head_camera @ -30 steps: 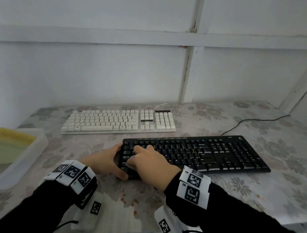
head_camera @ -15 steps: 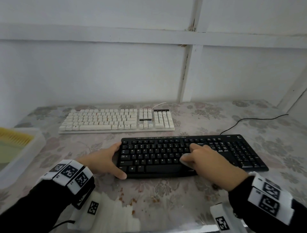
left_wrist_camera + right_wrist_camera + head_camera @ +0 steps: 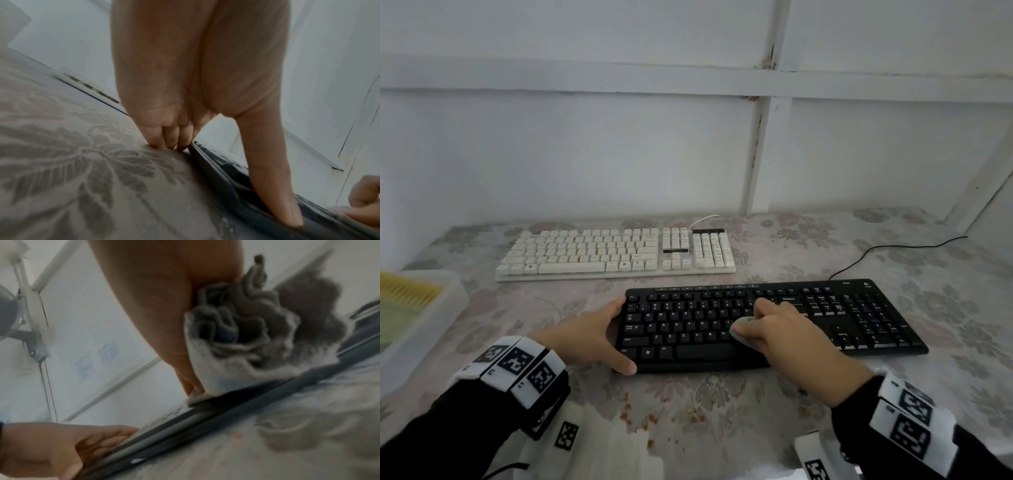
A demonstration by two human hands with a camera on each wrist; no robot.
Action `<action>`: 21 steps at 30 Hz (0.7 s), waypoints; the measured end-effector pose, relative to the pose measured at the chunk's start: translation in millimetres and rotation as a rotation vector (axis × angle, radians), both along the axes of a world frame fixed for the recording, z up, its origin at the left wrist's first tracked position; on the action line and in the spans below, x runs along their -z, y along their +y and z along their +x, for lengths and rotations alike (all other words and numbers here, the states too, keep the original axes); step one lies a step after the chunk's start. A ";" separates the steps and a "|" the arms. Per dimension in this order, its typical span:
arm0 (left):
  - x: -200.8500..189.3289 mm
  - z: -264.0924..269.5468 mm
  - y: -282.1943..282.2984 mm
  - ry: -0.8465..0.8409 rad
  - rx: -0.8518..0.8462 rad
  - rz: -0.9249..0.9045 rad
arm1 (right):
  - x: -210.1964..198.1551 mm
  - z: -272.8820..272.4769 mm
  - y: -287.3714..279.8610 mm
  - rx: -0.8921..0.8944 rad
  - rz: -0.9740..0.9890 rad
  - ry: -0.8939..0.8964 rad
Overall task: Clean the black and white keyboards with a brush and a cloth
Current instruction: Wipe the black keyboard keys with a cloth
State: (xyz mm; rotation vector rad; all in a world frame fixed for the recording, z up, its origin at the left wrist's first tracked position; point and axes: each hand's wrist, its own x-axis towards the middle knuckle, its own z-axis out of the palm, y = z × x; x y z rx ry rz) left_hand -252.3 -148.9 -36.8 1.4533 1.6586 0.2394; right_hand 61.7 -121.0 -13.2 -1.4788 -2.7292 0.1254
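While the black keyboard (image 3: 774, 325) lies on the flowered tablecloth (image 3: 722, 404) with its long axis running left to right across the person's front, a crumpled grey cloth (image 3: 743, 329) rests on the middle of its letter keys. The right hand (image 3: 784, 337) covers that cloth, its fingers curled round it and bunching it against the keys, as the right wrist view shows. From this grip the number-pad end stretches away to the right and the left letter keys away to the left, so any wiping stroke is judged to follow the long axis. The left hand (image 3: 589, 337) braces the left end, thumb laid along the near edge and fingers bent down at the far corner, touching the cloth-covered table; it holds the frame in place rather than lifting it. The white keyboard (image 3: 616, 255) lies parallel, just behind and offset to the left, nearer the left hand. A clear tray (image 3: 424, 329) with yellow contents stands well apart at far left; whether the brush is inside cannot be told.
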 end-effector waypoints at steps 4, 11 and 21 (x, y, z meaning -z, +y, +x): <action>0.3 -0.6 0.4 -0.028 0.010 -0.005 | 0.5 25.7 6.0 0.062 0.007 -0.115; 3.4 -2.6 0.8 -0.023 0.017 0.001 | -7.5 88.3 18.4 0.192 0.047 -0.199; 7.9 -5.6 1.8 -0.037 -0.007 -0.007 | -25.9 2.6 -1.1 -0.130 -0.101 -0.047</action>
